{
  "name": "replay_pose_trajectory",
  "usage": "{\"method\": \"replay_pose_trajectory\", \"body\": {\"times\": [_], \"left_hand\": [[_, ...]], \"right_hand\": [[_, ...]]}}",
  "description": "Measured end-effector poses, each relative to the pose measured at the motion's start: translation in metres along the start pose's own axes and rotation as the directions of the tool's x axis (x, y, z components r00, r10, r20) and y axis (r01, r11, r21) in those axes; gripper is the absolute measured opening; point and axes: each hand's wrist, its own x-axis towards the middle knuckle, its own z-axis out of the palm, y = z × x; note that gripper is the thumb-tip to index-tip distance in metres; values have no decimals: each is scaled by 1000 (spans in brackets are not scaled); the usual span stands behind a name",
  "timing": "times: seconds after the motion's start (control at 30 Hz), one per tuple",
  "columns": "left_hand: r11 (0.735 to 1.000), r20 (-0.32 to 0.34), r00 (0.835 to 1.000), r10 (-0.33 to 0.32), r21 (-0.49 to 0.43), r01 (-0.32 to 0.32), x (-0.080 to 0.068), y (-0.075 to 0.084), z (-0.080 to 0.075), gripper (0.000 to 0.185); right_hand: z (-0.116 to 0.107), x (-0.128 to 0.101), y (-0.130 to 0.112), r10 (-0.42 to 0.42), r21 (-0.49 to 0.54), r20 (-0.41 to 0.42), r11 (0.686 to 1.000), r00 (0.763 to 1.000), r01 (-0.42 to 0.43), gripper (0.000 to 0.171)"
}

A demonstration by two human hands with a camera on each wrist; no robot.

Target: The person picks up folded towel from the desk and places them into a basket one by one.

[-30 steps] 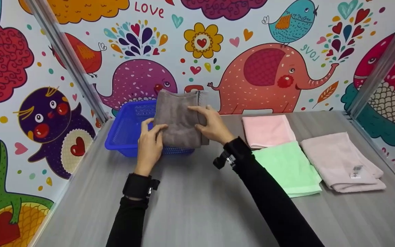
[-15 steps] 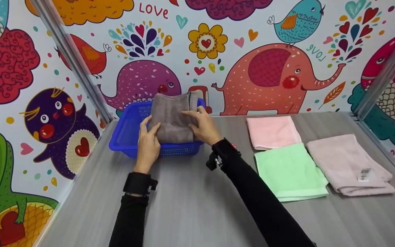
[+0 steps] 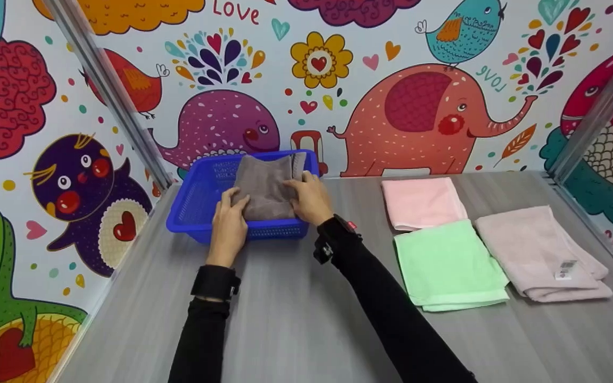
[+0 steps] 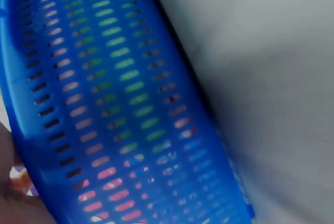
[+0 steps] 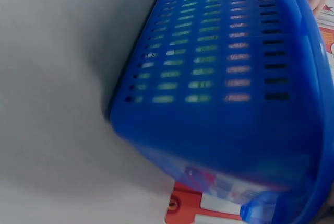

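The left hand (image 3: pixel 229 223) and right hand (image 3: pixel 313 199) hold a folded brown towel (image 3: pixel 265 186) between them, each with its fingers pinching one side edge. The towel leans in the blue basket (image 3: pixel 274 231), right between the two sets of fingers, its lower edge just behind the front rim. The basket's front wall drops below the fingers to the table (image 3: pixel 285 319) (green and pink show through its slots in both wrist views). Well to the right of the right hand's fingers lie a small pink towel (image 3: pixel 424 203), a green towel (image 3: pixel 450 266) nearer the person, and, farthest from them, a larger pale pink towel (image 3: pixel 538 252) with a white label (image 3: pixel 565 269).
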Motion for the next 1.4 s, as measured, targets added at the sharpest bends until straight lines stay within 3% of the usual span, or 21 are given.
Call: {"method": "replay_pose_trajectory", "body": {"times": [0.1, 0.2, 0.33, 0.53, 0.7, 0.9, 1.03, 1.17, 1.27, 1.33, 1.4], "left_hand": [[999, 22, 1000, 5, 48, -6, -1, 0, 0, 34], [994, 56, 998, 6, 112, -12, -2, 0, 0, 34], [982, 117, 993, -10, 189, -12, -5, 0, 0, 36], [975, 171, 985, -26, 220, -12, -5, 3, 3, 43], [977, 182, 983, -20, 213, -20, -5, 4, 5, 46], [980, 192, 981, -29, 200, -10, -4, 5, 4, 45], [986, 189, 981, -35, 169, 2, -4, 1, 1, 47], [985, 146, 985, -89, 162, 65, -1, -16, -10, 50], [969, 76, 979, -187, 179, 171, 0, -38, -24, 52], [948, 32, 960, -278, 172, 269, -2, -55, -34, 54], [921, 12, 928, -373, 122, 369, -5, -71, -44, 57]], "right_hand": [[-3, -2, 4, 75, -90, 57, 993, 996, -70, 42], [-6, -6, 10, 137, -115, 100, 985, 985, -125, 42], [-9, -9, 15, 160, -131, 137, 981, 978, -142, 40], [-14, -10, 16, 179, -165, 181, 975, 967, -150, 45], [-13, -12, 19, 172, -138, 154, 979, 973, -151, 44], [-10, -18, 24, 99, -72, 70, 993, 993, -94, 43], [-14, -25, 30, 65, -33, 80, 997, 995, -63, 45], [-21, -36, 37, 36, 12, 124, 999, 992, -37, 49], [-28, -46, 45, 18, 36, 125, 999, 992, -23, 52], [-32, -54, 50, 8, 53, 115, 998, 993, -14, 56], [-36, -61, 57, 3, 58, 111, 998, 994, -9, 59]]}}
